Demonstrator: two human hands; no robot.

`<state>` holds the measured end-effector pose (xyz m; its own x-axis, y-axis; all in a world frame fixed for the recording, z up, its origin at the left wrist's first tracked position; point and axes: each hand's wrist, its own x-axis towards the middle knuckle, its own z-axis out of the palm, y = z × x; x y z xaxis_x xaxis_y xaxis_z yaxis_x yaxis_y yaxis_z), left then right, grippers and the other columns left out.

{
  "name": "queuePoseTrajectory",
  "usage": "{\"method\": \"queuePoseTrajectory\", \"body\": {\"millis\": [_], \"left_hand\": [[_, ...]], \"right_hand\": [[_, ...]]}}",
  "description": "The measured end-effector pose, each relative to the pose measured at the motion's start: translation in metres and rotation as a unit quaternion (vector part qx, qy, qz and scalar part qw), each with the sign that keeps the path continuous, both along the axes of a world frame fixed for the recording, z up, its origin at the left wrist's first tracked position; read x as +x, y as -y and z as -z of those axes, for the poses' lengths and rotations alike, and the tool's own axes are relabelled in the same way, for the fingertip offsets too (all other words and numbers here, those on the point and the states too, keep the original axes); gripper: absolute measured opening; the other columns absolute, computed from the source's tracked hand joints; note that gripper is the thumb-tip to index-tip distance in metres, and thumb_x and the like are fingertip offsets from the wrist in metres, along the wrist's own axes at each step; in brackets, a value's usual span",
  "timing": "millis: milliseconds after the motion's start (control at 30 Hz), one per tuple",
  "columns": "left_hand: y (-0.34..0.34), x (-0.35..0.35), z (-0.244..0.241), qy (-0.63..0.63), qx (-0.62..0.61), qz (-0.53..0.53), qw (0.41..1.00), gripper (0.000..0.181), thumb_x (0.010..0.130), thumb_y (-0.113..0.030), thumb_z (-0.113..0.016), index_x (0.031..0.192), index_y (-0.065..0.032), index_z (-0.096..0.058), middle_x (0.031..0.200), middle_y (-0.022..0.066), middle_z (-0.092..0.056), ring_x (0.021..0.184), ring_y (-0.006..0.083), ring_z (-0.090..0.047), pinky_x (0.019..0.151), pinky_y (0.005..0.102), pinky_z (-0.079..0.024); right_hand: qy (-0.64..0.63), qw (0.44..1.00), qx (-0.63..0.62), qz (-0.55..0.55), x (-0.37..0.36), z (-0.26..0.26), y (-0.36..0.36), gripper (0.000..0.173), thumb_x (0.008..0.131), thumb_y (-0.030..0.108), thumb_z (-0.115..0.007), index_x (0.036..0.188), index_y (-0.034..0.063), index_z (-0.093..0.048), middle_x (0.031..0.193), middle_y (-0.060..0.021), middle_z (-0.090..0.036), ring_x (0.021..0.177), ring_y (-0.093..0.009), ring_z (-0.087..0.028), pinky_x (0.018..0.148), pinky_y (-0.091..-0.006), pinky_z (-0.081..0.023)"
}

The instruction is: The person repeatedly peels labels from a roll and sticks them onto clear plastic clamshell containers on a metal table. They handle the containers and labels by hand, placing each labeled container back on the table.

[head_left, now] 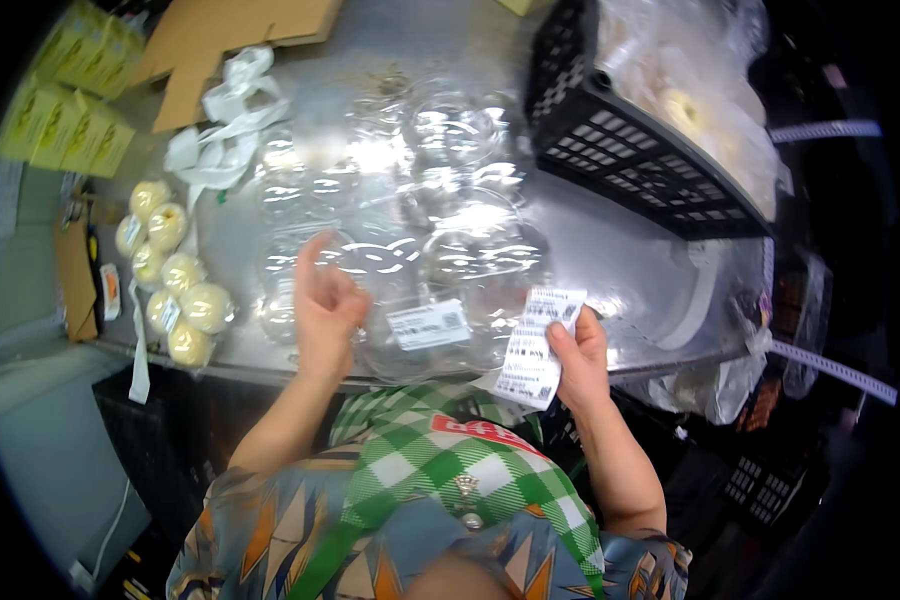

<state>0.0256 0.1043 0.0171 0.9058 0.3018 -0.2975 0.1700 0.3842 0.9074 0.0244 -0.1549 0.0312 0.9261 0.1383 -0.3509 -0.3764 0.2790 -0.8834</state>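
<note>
My right hand [581, 356] grips a strip of printed white labels [540, 345] between thumb and fingers, near the front edge of the metal table. Over the clear plastic containers [480, 247] my left hand [330, 307] is raised, slightly blurred, its index finger extended; I cannot tell whether anything small sticks to it. One white label [429, 325] lies on the clear plastic in front of me, between both hands. The clear containers stand in rows across the middle of the table and look see-through. At the left lie packs of pale round produce [202, 307] in clear wrap, with labels on them.
A black plastic crate [645, 157] holding bagged pale produce stands at the right. Crumpled white backing strip [229, 150] lies back left, beside cut cardboard [232, 30] and yellow-green boxes [75, 135]. Another white strip [694, 300] curls near the table's right end.
</note>
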Motion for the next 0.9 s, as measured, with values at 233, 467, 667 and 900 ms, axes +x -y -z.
{"method": "queuePoseTrajectory", "body": {"millis": [233,467,667,900], "left_hand": [[-0.122,0.002,0.047,-0.093,0.281,-0.042,0.954,0.078,0.066,-0.012,-0.071,0.133,-0.0025,-0.032,0.078,0.0007,-0.043,0.067,0.0097,-0.045,0.057,0.0224,-0.039],[-0.167,-0.007,0.133,-0.126,0.733,0.006,0.669,0.075,0.066,-0.026,-0.075,0.127,0.0013,-0.040,0.106,0.0209,-0.045,0.093,0.0274,-0.050,0.077,0.0362,-0.043],[-0.025,0.002,0.056,-0.004,0.207,0.192,0.959,0.046,0.073,-0.015,-0.067,0.115,-0.0035,-0.053,0.104,0.0099,-0.057,0.087,0.0169,-0.055,0.074,0.0300,-0.045],[0.077,-0.002,0.021,-0.058,-0.033,0.361,0.930,0.020,0.077,-0.009,-0.067,0.095,-0.0009,-0.063,0.075,0.0021,-0.063,0.064,0.0046,-0.054,0.057,0.0196,-0.044]], "right_hand": [[-0.056,0.989,-0.076,-0.116,-0.006,0.009,0.028,0.026,0.084,0.009,-0.058,0.107,-0.0011,-0.056,0.096,-0.0043,-0.063,0.086,-0.010,-0.057,0.078,-0.0246,-0.045],[-0.015,0.977,-0.143,-0.159,-0.010,0.003,0.029,0.023,0.085,0.007,-0.057,0.106,-0.0024,-0.055,0.095,-0.0039,-0.062,0.084,-0.008,-0.056,0.075,-0.0237,-0.045],[0.052,0.960,-0.241,-0.130,-0.013,0.003,0.015,0.017,0.084,0.007,-0.058,0.098,-0.0029,-0.059,0.086,-0.0052,-0.064,0.079,-0.008,-0.055,0.071,-0.0242,-0.045],[0.096,0.949,-0.271,-0.128,-0.016,0.004,0.010,0.015,0.082,0.007,-0.059,0.092,-0.0043,-0.061,0.083,-0.0092,-0.063,0.078,-0.010,-0.057,0.070,-0.0251,-0.045]]}}
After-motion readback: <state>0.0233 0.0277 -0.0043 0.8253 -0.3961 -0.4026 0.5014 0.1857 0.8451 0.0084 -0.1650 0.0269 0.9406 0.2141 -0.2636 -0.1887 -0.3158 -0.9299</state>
